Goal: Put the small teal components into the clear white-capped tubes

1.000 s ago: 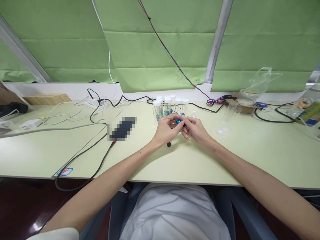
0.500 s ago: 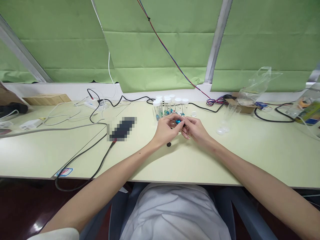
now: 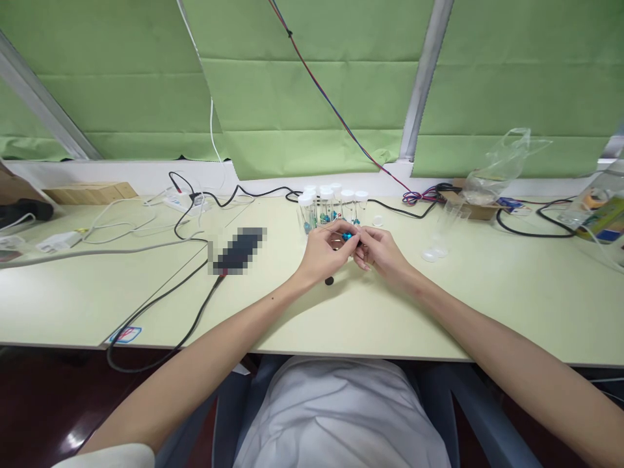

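Note:
Over the middle of the table, my left hand (image 3: 327, 251) and my right hand (image 3: 383, 249) meet fingertip to fingertip. Between them is a small shiny blue part (image 3: 348, 236), with thin wire-like pieces beside it, pinched by my left thumb and fingers. The right fingers are closed at a dark end of the same part; their grip is partly hidden. A small black disc (image 3: 329, 281) lies on the table just below my left hand. Behind the hands stand several clear tubes with white caps (image 3: 324, 195), holding blue-green pieces. A loose white cap (image 3: 377, 221) lies to their right.
Clear empty tubes (image 3: 448, 227) stand at the right, before an open cardboard box (image 3: 480, 209) with a plastic bag (image 3: 507, 159). A pixelated dark device (image 3: 240, 250) with a black cable (image 3: 195, 325) lies left. Wooden blocks (image 3: 92, 194) and a power strip (image 3: 182, 200) sit further back.

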Action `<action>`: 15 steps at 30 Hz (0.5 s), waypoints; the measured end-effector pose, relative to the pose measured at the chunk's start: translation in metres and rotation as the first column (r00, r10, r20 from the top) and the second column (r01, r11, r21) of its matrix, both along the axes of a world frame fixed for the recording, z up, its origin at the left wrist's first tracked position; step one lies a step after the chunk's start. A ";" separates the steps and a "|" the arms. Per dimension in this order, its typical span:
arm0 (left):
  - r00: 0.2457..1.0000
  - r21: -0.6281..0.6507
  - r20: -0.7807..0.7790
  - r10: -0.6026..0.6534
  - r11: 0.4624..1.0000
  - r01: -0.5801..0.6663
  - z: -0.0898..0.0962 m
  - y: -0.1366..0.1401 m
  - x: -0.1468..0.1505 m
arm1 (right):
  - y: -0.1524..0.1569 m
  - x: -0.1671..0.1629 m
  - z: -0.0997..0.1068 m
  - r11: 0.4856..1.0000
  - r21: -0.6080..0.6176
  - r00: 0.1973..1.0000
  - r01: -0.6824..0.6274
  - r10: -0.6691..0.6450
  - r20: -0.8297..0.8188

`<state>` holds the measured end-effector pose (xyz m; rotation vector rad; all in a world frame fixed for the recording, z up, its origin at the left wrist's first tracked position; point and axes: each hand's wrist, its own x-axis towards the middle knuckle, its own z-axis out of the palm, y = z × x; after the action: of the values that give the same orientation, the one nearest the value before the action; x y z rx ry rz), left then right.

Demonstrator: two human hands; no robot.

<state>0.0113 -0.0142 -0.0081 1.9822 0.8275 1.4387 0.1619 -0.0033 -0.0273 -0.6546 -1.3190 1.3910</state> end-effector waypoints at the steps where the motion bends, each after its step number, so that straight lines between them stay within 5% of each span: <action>1: 1.000 0.002 0.000 -0.003 1.000 0.003 0.000 0.000 0.000 | 0.000 0.000 0.000 1.000 0.000 1.000 -0.001 0.001 0.001; 15: 1.000 0.008 0.007 -0.015 1.000 0.015 -0.001 0.001 0.000 | 0.000 0.001 0.000 1.000 -0.001 1.000 -0.002 0.002 0.015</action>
<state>0.0110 -0.0128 -0.0090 1.9844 0.8036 1.4422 0.1625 -0.0036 -0.0270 -0.6654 -1.3309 1.3903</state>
